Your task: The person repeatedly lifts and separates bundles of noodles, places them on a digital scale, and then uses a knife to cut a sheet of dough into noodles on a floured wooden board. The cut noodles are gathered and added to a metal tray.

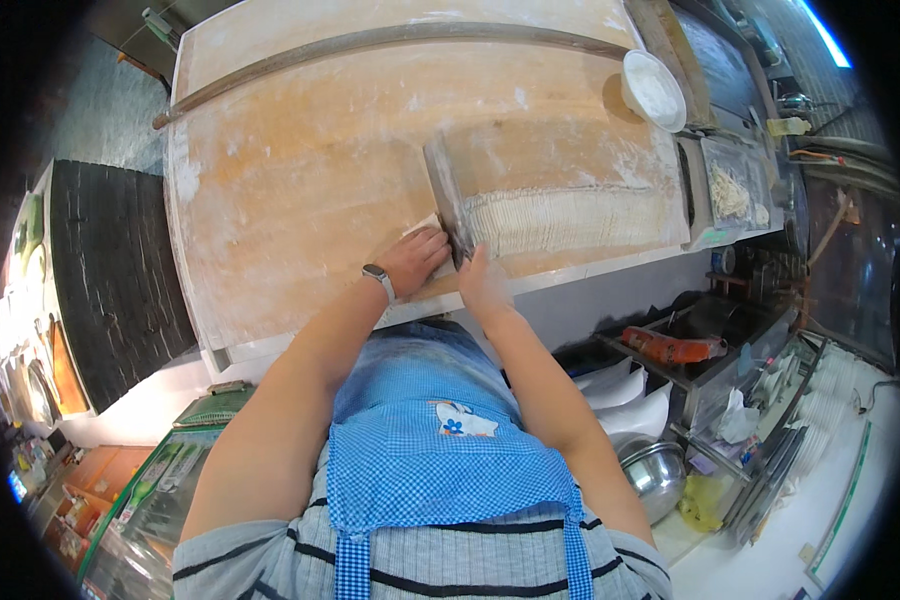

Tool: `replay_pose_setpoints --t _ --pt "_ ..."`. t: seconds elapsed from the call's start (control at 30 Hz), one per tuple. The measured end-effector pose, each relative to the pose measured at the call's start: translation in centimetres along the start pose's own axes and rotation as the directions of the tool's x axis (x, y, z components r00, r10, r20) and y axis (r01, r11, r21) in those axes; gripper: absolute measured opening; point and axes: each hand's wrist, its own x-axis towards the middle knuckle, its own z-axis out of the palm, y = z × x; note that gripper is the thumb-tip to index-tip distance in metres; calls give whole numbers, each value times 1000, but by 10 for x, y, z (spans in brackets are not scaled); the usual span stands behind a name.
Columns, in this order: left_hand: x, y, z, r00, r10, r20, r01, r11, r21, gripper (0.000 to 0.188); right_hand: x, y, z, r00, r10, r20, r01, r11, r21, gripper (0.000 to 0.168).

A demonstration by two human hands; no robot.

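Observation:
My right hand (484, 285) grips the handle of a broad-bladed knife (447, 187), whose blade points away from me across the floured wooden board (307, 180). Just left of the blade, my left hand (418, 259) lies palm down on a small remaining piece of pale folded dough (424, 223), fingertips close to the blade. To the right of the knife stretches a long row of thinly cut dough strips (562, 217), lying side by side near the board's front edge. The underside of my left hand is hidden.
A long wooden rolling pin (390, 34) lies across the far part of the board. A white bowl of flour (652, 90) stands at the right, near a clear container of noodles (729, 191). Below right are a steel bowl (654, 480) and an orange-red package (671, 346).

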Motion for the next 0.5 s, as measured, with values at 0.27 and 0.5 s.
replay_pose_setpoints --t 0.27,0.5 --pt "7 8 -17 998 -33 46 35 998 -46 33 -37 12 6 989 65 133 -51 993 -106 29" --pt "0 2 -17 998 55 20 -56 997 49 35 1 0 9 999 50 -2 -50 998 -27 28"
